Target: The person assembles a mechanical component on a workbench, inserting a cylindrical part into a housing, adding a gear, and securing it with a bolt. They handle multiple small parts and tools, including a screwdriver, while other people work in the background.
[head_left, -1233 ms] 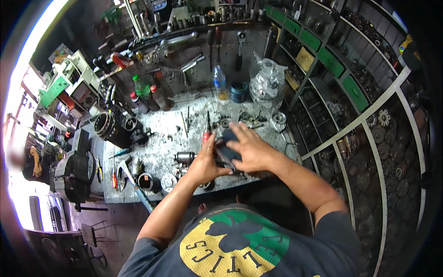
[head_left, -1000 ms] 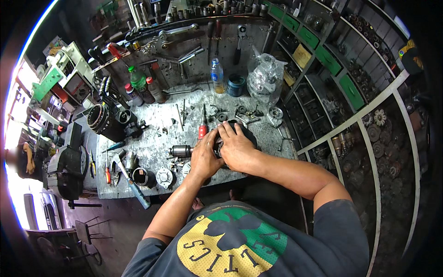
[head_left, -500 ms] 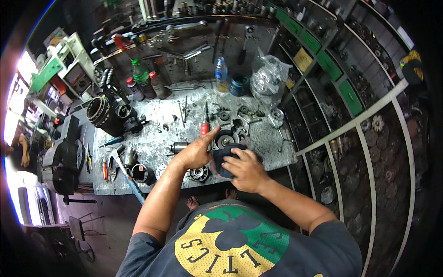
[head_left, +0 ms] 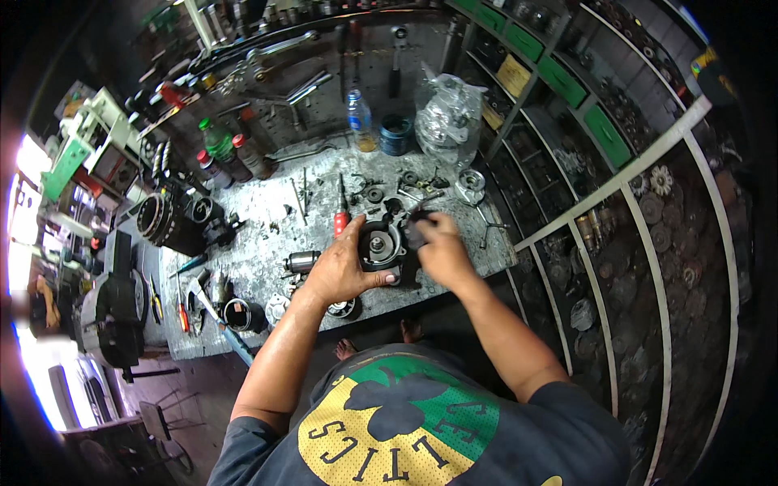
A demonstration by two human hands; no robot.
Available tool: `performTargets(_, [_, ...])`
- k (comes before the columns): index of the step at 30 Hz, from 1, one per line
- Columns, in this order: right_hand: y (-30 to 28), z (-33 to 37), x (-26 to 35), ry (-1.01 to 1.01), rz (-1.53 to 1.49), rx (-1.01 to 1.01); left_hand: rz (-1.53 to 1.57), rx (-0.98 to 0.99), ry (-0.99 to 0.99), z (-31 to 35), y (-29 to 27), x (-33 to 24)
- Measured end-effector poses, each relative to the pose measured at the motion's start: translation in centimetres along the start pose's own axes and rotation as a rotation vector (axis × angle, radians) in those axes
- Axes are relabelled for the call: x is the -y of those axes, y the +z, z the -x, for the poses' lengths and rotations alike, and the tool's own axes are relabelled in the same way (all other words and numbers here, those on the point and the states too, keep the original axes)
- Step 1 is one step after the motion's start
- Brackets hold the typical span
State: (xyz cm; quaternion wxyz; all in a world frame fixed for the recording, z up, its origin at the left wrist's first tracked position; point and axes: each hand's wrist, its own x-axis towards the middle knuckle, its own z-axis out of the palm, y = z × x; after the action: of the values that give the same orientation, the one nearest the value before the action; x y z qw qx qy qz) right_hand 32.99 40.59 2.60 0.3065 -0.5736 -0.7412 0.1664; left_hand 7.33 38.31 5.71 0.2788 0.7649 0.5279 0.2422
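Note:
A round metal housing (head_left: 395,259) with a shaft at its centre lies near the front of the workbench. My left hand (head_left: 340,266) grips its left side, thumb along the near rim and fingers along the far left. Just right of it, my right hand (head_left: 444,253) is closed on a dark cloth (head_left: 416,229), bunched up and somewhat blurred. A red-handled screwdriver (head_left: 341,223) lies beyond my left fingers. A metal cylinder (head_left: 301,262) rests left of my left hand, and a round bearing-like part (head_left: 344,309) is partly hidden under my wrist.
Small loose parts lie over the far middle of the workbench (head_left: 259,212). A hammer (head_left: 212,309), a dark cylindrical casing (head_left: 160,219) and bottles (head_left: 217,142) stand or lie to the left. At the back are a water bottle (head_left: 357,121) and a clear plastic bag (head_left: 452,121); shelving (head_left: 616,182) borders the right.
My right hand has drawn the dark cloth off the housing, up and to the right. My left hand has come down around the housing, whose inside now shows.

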Motion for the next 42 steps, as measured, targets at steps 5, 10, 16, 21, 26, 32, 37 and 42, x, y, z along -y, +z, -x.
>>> performTargets(5, [1.1,1.9,-1.0,-0.206,0.015,0.155,-0.001,-0.126,-0.155,-0.8,2.8,-0.7])
performTargets(10, [0.6,1.7,-1.4,-0.094,-0.154,0.202,0.049,-0.16,-0.075,-0.7,3.2,-0.3])
performTargets(16, [-1.3,3.3,-2.3,-0.081,-0.184,0.562,0.052,-0.12,-0.1,-0.9,3.7,0.3])
performTargets(21, [-3.5,-3.2,-5.8,-0.209,-0.616,-0.053,0.184,-0.142,-0.114,-0.8,3.8,0.4])
performTargets(26, [4.6,-8.8,-0.9,-0.067,-0.496,0.292,0.056,-0.151,-0.09,-0.9,3.6,0.3])
performTargets(32, [7.0,-10.9,-1.7,0.223,-0.871,0.225,-0.001,-0.238,-0.083,-0.6,3.7,-0.2])
performTargets(37, [2.9,-11.7,-2.3,0.546,-1.28,-0.085,-0.043,-0.22,-0.108,0.0,3.7,-0.5])
performTargets(42, [4.0,-7.9,-0.2,-0.008,-0.37,0.383,-0.029,-0.233,-0.092,-0.3,4.0,0.0])
